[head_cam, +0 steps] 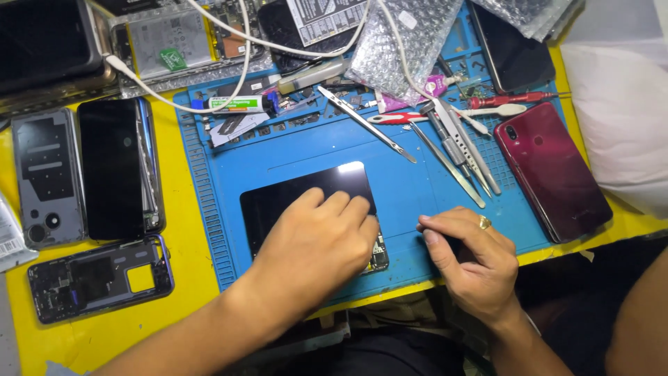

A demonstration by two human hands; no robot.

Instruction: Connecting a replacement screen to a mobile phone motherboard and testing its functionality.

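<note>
Two hands work over a blue repair mat [417, 181] laid on a yellow surface [188, 230]. The left hand [316, 244] lies flat, fingers spread and open, pressing on a black phone screen [292, 195] in the middle of the frame; part of a circuit board [379, 256] shows just under its fingertips. The right hand [466, 254], a ring on one finger, is curled closed just right of the screen's edge; whether it pinches anything, I cannot tell. Above it, in the upper middle, lie metal tweezers [369, 125] and several screwdrivers [456, 150]. A red phone [553, 170] rests at the mat's right edge. At the left of the frame sit a dark phone [115, 167], a grey back cover [45, 177] and an empty phone frame [97, 277].
</note>
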